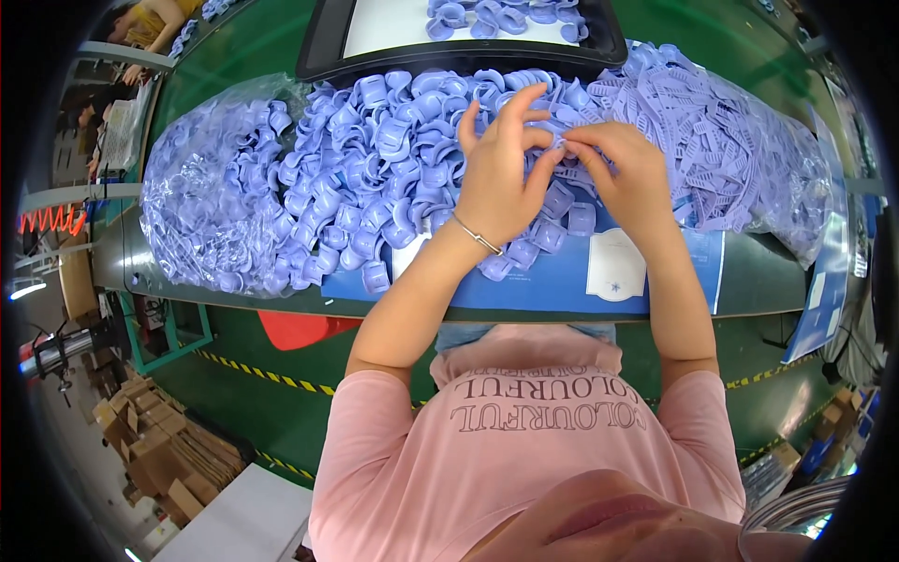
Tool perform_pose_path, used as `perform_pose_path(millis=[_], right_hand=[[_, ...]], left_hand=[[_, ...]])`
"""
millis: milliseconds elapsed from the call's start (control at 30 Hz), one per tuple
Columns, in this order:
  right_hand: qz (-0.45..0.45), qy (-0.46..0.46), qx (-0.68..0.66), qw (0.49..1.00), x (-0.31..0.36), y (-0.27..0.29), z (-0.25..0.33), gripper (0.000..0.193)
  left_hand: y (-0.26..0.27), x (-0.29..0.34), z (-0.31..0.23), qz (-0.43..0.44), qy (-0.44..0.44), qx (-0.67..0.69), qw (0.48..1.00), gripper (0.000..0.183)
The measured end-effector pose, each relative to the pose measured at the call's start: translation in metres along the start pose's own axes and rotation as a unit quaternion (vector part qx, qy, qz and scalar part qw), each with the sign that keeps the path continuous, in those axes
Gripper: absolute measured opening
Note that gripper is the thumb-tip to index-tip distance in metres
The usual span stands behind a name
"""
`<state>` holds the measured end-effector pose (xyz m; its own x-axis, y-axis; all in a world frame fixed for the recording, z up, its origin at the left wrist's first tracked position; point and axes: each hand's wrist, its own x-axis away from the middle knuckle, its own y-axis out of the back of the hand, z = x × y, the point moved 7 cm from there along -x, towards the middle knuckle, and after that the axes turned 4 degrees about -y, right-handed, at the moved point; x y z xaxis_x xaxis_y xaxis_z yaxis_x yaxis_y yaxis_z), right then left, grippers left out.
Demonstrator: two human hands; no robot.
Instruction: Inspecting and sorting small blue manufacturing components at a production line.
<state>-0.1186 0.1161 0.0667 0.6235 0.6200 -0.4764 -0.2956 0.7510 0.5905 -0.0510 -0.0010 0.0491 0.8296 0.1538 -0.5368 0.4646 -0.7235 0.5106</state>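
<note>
Over the middle of the table my left hand (503,178) and my right hand (626,173) meet fingertip to fingertip. Thumb and index finger of each are closed in a pinch on a small lavender plastic piece (561,143), mostly hidden by the fingers. The other fingers of my left hand stick up and spread. Beneath and left of the hands spreads a heap of curved, shell-like lavender plastic pieces (393,136). To the right lies a pile of flat, slotted lavender plastic straps (707,140).
A black tray (459,63) with a white bottom holds several curved pieces at the far edge. Clear plastic bags (201,201) flank the heap. A blue printed sheet (562,286) lies along the near edge. Another person (154,23) sits at far left; a red stool (300,328) stands below.
</note>
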Motion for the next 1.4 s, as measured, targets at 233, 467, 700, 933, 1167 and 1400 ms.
perform_pose_path(millis=[233, 467, 700, 933, 1167, 1400], right_hand=[[-0.026, -0.001, 0.080, 0.996, 0.002, 0.001, 0.005, 0.009], [0.039, -0.145, -0.204, 0.967, 0.001, 0.001, -0.024, 0.010], [0.052, -0.110, -0.171, 0.978, 0.002, -0.001, -0.014, 0.014], [0.021, 0.022, -0.071, 0.997, 0.002, -0.004, 0.009, 0.030], [-0.004, -0.088, -0.175, 0.981, 0.002, -0.002, -0.010, 0.020], [0.030, -0.095, -0.217, 0.971, 0.000, -0.001, -0.017, 0.009]], left_hand=[[-0.005, 0.003, -0.012, 0.032, -0.077, -0.059, 0.995, 0.037], [-0.002, 0.001, -0.011, -0.006, -0.052, 0.039, 0.998, 0.032], [-0.002, 0.001, 0.004, 0.003, 0.019, 0.124, 0.992, 0.028], [0.004, -0.003, 0.017, -0.025, 0.123, 0.318, 0.940, 0.016], [0.011, -0.004, -0.002, -0.021, 0.027, 0.119, 0.992, 0.018], [0.009, -0.003, -0.010, -0.008, -0.040, 0.048, 0.998, 0.054]])
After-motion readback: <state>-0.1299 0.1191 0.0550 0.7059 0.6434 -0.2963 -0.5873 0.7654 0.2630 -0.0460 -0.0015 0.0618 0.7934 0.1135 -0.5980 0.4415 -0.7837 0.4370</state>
